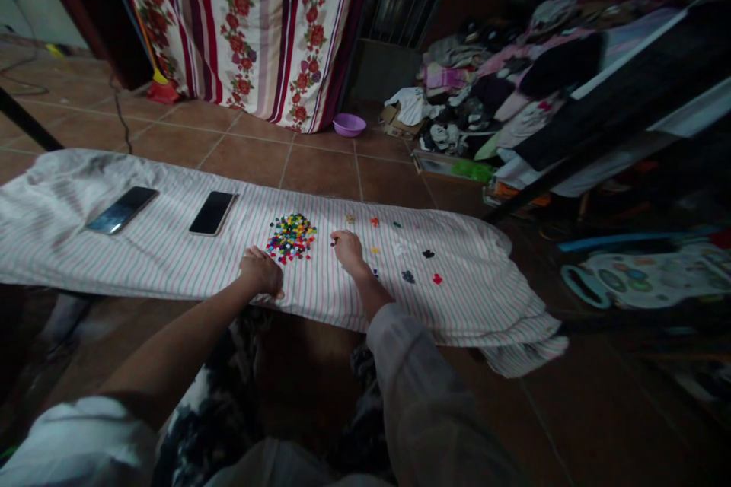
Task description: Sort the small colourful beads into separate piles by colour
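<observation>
A heap of small multicoloured pieces (292, 237) lies on the striped cloth (320, 297). Just right of it, my right hand (347, 247) is pinched, with a small dark piece (334, 242) at its fingertips. Near the heap's lower left, my left hand (261, 272) rests closed on the cloth edge; what it holds, if anything, is hidden. Small single-colour groups are spread to the right: orange (375, 221), black (428, 253), grey (407, 276), red (437, 279) and several others. Dark blue pieces (375, 272) show beside my right forearm.
Two phones lie on the cloth at the left, one dark (212, 213) and one reflective (124, 210). Beyond the cloth are a purple basin (349, 125), a floral curtain (268, 23) and piled clothes (491, 84). A patterned board (645, 279) stands at the right.
</observation>
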A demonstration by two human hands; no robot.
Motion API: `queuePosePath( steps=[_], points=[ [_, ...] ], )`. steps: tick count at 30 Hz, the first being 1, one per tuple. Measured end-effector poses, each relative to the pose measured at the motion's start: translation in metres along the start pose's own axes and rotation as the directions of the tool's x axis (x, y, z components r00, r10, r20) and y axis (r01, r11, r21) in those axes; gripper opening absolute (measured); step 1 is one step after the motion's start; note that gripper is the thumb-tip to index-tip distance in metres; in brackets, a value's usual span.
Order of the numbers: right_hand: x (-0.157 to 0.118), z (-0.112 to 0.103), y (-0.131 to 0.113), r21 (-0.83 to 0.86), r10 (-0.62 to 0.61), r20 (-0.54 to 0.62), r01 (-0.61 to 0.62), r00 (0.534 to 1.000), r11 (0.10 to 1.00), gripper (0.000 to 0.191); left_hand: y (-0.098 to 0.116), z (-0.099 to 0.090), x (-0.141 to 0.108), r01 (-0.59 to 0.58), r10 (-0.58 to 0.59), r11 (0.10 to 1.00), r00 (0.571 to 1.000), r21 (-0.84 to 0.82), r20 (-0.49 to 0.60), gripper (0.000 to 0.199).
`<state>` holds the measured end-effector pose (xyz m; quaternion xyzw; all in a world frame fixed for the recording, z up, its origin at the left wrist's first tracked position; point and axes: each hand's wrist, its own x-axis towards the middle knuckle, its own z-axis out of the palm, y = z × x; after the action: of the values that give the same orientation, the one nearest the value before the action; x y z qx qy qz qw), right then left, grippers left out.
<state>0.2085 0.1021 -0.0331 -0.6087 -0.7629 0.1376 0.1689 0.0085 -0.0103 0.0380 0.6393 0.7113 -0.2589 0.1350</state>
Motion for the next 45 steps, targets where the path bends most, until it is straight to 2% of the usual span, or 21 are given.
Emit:
queuePosePath(
  steps=[4, 10, 20, 29, 36, 45],
  points=[
    [0.000, -0.003, -0.003, -0.031, -0.025, 0.073, 0.027, 0.997, 0.999, 0.038, 0.001, 0.002, 0.002, 0.013, -0.014, 1.000, 1.000, -0.011, -0.016, 0.114],
    [-0.006, -0.006, -0.006, -0.013, -0.021, 0.067, 0.022, 0.998, 1.000, 0.042, 0.001, 0.006, 0.006, 0.014, -0.016, 0.999, 0.999, -0.034, -0.039, 0.119],
    [-0.010, -0.004, -0.010, -0.086, -0.054, 0.108, 0.063, 0.993, 0.994, 0.032, 0.000, 0.005, 0.004, -0.007, 0.007, 1.000, 1.000, -0.021, -0.015, 0.113],
    [-0.008, 0.001, -0.006, -0.074, -0.029, 0.065, 0.034, 0.997, 0.997, 0.035, 0.001, 0.004, 0.004, 0.004, -0.004, 1.000, 1.000, -0.026, -0.027, 0.113],
    [-0.007, 0.001, -0.007, -0.071, -0.031, 0.074, 0.036, 0.997, 0.997, 0.040, -0.001, 0.006, 0.006, 0.008, -0.010, 0.998, 0.999, -0.062, -0.034, 0.117],
    [-0.013, -0.016, -0.018, -0.084, -0.039, 0.058, 0.044, 0.998, 0.995, 0.033, -0.002, 0.008, 0.006, 0.009, -0.012, 0.998, 0.999, -0.061, -0.044, 0.116]
  ],
)
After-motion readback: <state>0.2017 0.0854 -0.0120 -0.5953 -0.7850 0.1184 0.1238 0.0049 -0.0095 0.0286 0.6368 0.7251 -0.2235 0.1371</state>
